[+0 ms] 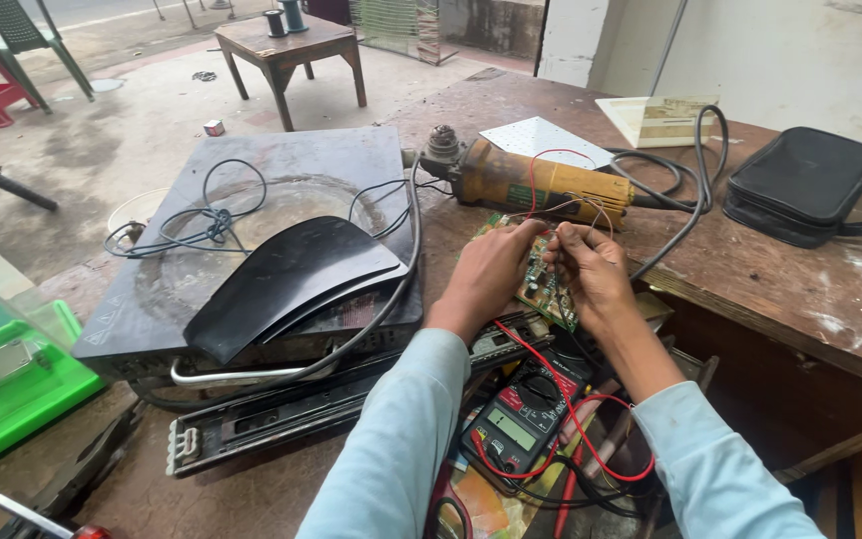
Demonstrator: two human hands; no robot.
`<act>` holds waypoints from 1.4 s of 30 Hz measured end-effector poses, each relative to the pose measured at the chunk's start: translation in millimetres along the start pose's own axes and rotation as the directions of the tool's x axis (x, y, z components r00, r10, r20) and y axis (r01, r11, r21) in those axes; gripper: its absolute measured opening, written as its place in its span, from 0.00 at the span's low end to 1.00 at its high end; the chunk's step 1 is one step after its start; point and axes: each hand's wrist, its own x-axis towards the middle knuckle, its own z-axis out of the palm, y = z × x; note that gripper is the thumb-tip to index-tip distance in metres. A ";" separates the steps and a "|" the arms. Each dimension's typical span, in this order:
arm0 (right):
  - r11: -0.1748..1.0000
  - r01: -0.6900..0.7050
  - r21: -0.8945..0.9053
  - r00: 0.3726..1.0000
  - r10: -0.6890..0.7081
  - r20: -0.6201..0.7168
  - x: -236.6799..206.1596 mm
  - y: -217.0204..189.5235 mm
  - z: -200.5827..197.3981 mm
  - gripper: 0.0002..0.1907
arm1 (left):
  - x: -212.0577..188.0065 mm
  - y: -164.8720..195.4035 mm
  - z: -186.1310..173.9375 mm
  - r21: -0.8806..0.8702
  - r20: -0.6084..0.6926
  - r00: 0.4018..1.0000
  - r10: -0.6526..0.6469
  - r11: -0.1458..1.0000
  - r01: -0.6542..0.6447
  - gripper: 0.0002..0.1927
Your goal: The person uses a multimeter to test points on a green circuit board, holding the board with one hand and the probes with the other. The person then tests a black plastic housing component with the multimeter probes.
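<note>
My left hand (491,271) and my right hand (591,269) meet over a green circuit board (545,289) with small parts on it. The fingers of both hands pinch thin red and pale wires (561,170) that loop up from the board. Below the hands lies a black and red multimeter (516,424) with red and black test leads curling around it. A yellow angle grinder (536,185) lies on the bench just beyond the hands.
A black induction cooktop (251,240) with loose cables and a curved black panel sits at the left. A black zip case (800,185) and a white perforated plate (541,140) lie on the worn wooden bench. A green plastic box (2,379) stands far left, a small table (286,45) behind.
</note>
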 end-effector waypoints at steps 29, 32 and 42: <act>0.996 -0.001 -0.090 1.000 0.000 -0.011 -9.3 -10.5 8.1 0.08 | 2.4 -4.4 8.8 0.122 -0.014 1.000 -0.009 0.992 0.011 0.12; 0.997 0.021 -0.071 1.000 -0.020 0.009 -10.4 -14.2 12.0 0.07 | 1.7 -1.1 4.1 0.108 -0.065 0.997 0.044 0.993 -0.037 0.12; 0.605 -0.042 -0.795 0.925 0.324 0.198 11.0 -42.4 -16.7 0.09 | -9.8 43.4 -38.1 -0.052 -0.290 0.913 0.286 0.948 -0.314 0.09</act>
